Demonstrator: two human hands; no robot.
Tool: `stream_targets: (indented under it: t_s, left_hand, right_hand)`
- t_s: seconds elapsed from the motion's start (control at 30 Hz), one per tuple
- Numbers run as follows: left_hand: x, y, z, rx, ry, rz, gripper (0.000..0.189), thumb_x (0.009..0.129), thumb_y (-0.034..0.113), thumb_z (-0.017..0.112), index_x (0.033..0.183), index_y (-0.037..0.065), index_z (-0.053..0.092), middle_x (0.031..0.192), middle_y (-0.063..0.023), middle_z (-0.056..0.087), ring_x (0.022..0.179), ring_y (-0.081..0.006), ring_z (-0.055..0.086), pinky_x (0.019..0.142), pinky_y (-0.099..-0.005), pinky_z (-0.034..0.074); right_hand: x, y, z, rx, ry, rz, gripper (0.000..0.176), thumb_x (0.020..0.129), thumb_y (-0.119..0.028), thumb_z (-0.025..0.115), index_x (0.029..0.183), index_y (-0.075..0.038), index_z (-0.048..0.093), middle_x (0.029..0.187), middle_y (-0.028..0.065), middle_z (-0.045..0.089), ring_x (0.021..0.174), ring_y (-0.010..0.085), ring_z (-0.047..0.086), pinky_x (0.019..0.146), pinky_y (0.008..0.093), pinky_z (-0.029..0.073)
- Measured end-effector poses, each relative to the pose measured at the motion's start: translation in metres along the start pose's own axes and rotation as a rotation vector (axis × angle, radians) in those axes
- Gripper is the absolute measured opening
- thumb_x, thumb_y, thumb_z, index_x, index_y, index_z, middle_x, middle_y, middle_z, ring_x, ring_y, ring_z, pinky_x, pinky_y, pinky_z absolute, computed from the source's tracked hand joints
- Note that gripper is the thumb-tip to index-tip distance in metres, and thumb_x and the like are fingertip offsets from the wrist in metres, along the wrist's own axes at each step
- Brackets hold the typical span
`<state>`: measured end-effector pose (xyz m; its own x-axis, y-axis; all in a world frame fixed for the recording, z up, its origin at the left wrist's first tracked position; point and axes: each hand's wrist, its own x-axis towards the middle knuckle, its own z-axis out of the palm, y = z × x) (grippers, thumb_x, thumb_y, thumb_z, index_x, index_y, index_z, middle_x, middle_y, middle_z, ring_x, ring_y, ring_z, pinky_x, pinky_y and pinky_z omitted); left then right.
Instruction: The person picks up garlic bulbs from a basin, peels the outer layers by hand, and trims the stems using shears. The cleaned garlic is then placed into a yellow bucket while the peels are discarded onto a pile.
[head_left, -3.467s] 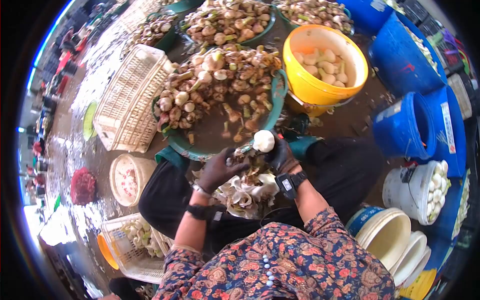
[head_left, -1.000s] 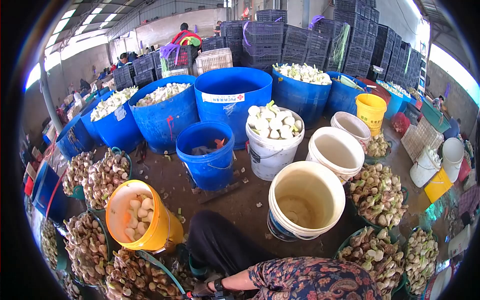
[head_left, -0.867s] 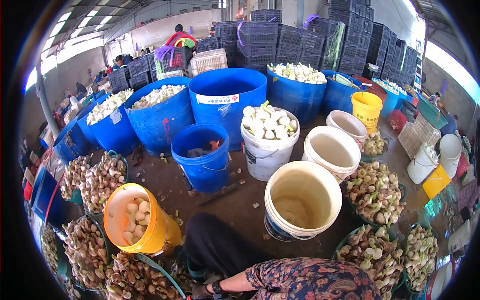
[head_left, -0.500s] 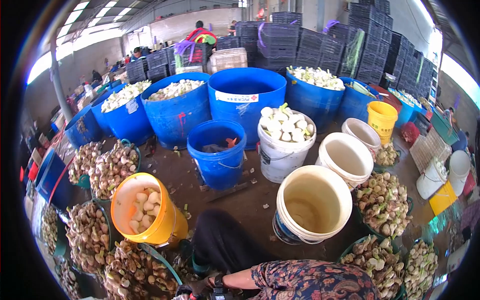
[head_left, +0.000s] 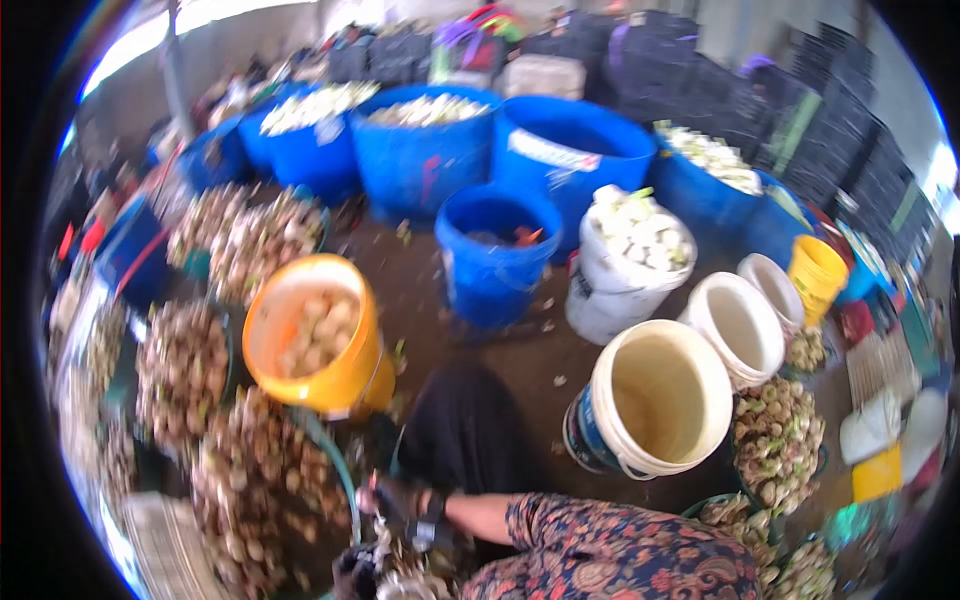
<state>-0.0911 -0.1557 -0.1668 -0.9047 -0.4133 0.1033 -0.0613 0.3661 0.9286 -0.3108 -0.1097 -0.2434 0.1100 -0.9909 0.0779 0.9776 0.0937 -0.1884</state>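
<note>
Hovering nr basin rim, gloved R hand, L hand below, grips blurred, can't tell

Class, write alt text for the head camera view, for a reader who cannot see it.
Blurred fisheye view: a person's gloved right hand and left hand sit at the bottom edge beside heaps of unpeeled bulbs and a yellow bucket of peeled ones. Beyond stand an empty cream bucket, a heaped white bucket and blue tubs.

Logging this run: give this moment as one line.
view: blurred | right hand: gloved, grip unclear, beside basin | yellow bucket: pale bulbs
</note>
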Motion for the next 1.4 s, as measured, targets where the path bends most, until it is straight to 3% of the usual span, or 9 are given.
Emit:
stream_targets:
  t_s: [0.07,0.1,0.3,0.6,0.67,0.8,0.9,0.97,1.4]
  left_hand:
    - [-0.003,0.085,0.007,-0.826,-0.011,-0.465,0.02,0.072,0.005,0.065,0.091,-0.002,0.061,0.082,-0.0092,0.063,0.077,-0.0185,0.06,0.072,-0.0329,0.049]
    - [-0.008,0.109,0.018,-0.797,0.108,-0.466,0.021,0.074,0.004,0.065,0.092,-0.004,0.061,0.086,-0.0099,0.064,0.079,-0.0192,0.06,0.074,-0.0315,0.048]
    - [-0.012,0.086,0.009,0.517,-0.227,-0.571,0.037,0.077,0.032,0.067,0.092,-0.001,0.066,0.082,-0.0119,0.067,0.072,-0.0199,0.063,0.071,-0.0321,0.049]
    - [0.044,-0.05,-0.023,0.227,0.477,-0.821,0.039,0.075,0.031,0.067,0.097,-0.001,0.064,0.088,-0.0173,0.065,0.075,-0.0228,0.061,0.067,-0.0323,0.048]
    - [0.048,-0.133,-0.013,1.436,-0.408,-0.093,0.05,0.076,0.03,0.065,0.117,0.004,0.054,0.114,-0.0206,0.056,0.089,-0.0233,0.059,0.074,-0.0328,0.048]
    - [0.072,-0.146,0.014,0.114,0.203,-0.9,0.04,0.08,0.023,0.064,0.117,0.01,0.055,0.11,-0.0136,0.059,0.099,-0.0218,0.057,0.08,-0.0299,0.047]
    - [0.074,-0.072,0.006,-0.397,0.472,-0.787,0.039,0.078,0.018,0.069,0.113,0.004,0.057,0.099,-0.008,0.063,0.09,-0.0141,0.058,0.077,-0.027,0.047]
    - [0.065,-0.03,-0.006,-0.301,0.418,-0.69,0.042,0.073,0.017,0.073,0.108,0.0,0.058,0.095,-0.0042,0.064,0.083,-0.0098,0.057,0.076,-0.0262,0.047]
    - [0.023,0.071,0.01,0.267,0.302,-0.356,0.037,0.063,0.015,0.08,0.093,0.001,0.062,0.081,-0.0101,0.065,0.071,-0.012,0.058,0.068,-0.0293,0.048]
  right_hand:
    - [-0.02,-0.021,0.088,0.135,0.481,-0.118,0.02,0.091,-0.021,0.044,0.075,-0.011,0.05,0.066,-0.005,0.044,0.058,0.0066,0.043,0.055,0.0219,0.039]
    - [-0.01,-0.025,0.049,0.179,-0.121,0.025,0.017,0.091,-0.02,0.045,0.077,-0.011,0.049,0.067,-0.0051,0.045,0.058,0.0057,0.044,0.055,0.0197,0.041]
    - [-0.012,-0.033,0.092,0.516,0.207,0.217,0.019,0.087,-0.022,0.051,0.072,-0.01,0.047,0.059,-0.006,0.036,0.052,0.0068,0.038,0.047,0.0216,0.035]
    - [-0.014,-0.02,0.102,-0.238,0.687,0.021,0.025,0.091,-0.026,0.047,0.086,-0.004,0.058,0.074,0.0001,0.056,0.064,0.0111,0.054,0.058,0.0245,0.047]
    - [-0.019,-0.015,0.09,-0.343,0.73,-0.075,0.027,0.09,-0.023,0.042,0.092,-0.001,0.058,0.085,0.0061,0.06,0.08,0.0178,0.059,0.073,0.0277,0.051]
    - [-0.02,-0.014,0.046,-0.664,0.453,-0.043,0.023,0.087,-0.021,0.047,0.094,-0.001,0.056,0.089,0.01,0.06,0.081,0.0208,0.06,0.07,0.0371,0.054]
    - [-0.015,-0.015,0.064,-1.59,0.335,-0.111,0.018,0.082,-0.019,0.056,0.087,-0.003,0.062,0.069,0.0022,0.06,0.062,0.0153,0.059,0.053,0.03,0.048]
    - [-0.009,-0.003,0.066,-0.956,0.884,0.056,0.018,0.076,-0.02,0.067,0.085,-0.005,0.063,0.058,0.002,0.058,0.052,0.0176,0.057,0.048,0.0312,0.044]
    - [-0.022,0.013,0.108,-1.889,0.378,0.003,0.036,0.078,-0.04,0.064,0.086,-0.005,0.067,0.073,0.0211,0.061,0.07,0.0357,0.061,0.059,0.0416,0.046]
